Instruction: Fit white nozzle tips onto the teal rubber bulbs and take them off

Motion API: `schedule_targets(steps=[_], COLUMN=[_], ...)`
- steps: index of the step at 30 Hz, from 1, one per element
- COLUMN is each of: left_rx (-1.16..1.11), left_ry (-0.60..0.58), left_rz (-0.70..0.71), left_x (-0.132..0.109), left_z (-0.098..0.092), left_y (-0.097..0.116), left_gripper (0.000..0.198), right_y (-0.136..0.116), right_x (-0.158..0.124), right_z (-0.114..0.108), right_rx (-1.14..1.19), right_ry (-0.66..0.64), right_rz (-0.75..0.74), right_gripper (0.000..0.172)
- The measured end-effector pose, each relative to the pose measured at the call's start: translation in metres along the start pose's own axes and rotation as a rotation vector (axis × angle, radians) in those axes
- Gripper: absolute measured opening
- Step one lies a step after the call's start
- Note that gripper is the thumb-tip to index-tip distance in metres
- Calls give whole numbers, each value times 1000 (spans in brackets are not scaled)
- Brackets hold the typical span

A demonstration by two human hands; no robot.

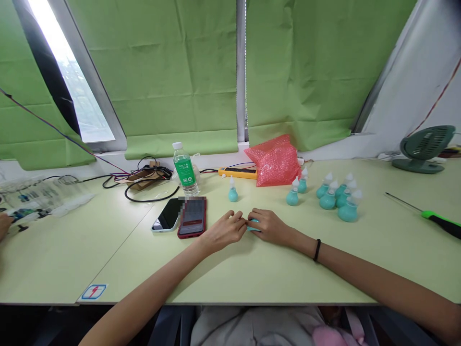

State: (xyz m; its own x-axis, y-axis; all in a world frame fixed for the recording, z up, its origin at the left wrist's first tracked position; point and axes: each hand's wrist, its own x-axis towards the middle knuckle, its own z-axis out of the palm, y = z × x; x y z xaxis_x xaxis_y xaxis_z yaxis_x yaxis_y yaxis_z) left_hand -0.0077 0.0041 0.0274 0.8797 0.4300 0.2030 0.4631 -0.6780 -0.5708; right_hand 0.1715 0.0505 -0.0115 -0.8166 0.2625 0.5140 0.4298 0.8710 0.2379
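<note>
My right hand [268, 226] is closed around a teal squeeze bulb [254, 225], holding it low over the table. Only part of the bulb shows between the fingers; its tip is hidden. My left hand [227, 230] meets it from the left, fingers curled and pinched beside the bulb, and whatever they grip is out of sight. Behind my hands a teal bulb with a clear pointed tip [233, 193] stands upright. To the right are two more upright tipped bulbs, the nearer one [292, 196] in front of the other, then a cluster of several [347, 209].
Two phones, one pale-edged [166, 216] and one red-cased [192, 218], lie left of my hands. Behind them are a water bottle [185, 170] and coiled cables [153, 175]. Pink bubble wrap [277, 163] touches a yellow power strip [237, 173]. A screwdriver [434, 218] and fan [423, 149] are right.
</note>
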Motion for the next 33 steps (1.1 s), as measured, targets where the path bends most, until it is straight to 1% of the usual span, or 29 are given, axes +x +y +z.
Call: schedule_targets(steps=[4,9,15,17,21,26,29,33], left_rx=[-4,-36,-58,-111,-285,-441,-431,-298], left_ry=[-18,-21,-3,10,30,39,43,15], left_rz=[9,-19,-29,-65,-178,-215,-208,-175], left_x=[1,1,0,0,0,-2,-2,-1], left_z=[-1,0,6,9,12,15,16,15], left_y=[0,0,1,1,-1,-5,-7,-5], left_gripper=[18,15,20,21,20,24,25,25], right_y=[0,1,1,2,6,6,4,2], right_x=[0,0,0,-1,-3,-3,-1,0], right_z=[0,0,1,1,3,1,0,-1], right_rx=[-9,-1,33,49,62,37,5,-26], right_ry=[-5,-11,-7,3,9,-18,-26,-23], right_rz=[-11,-3,15,28,37,11,-13,-26], right_gripper=[12,11,12,15,18,21,20,18])
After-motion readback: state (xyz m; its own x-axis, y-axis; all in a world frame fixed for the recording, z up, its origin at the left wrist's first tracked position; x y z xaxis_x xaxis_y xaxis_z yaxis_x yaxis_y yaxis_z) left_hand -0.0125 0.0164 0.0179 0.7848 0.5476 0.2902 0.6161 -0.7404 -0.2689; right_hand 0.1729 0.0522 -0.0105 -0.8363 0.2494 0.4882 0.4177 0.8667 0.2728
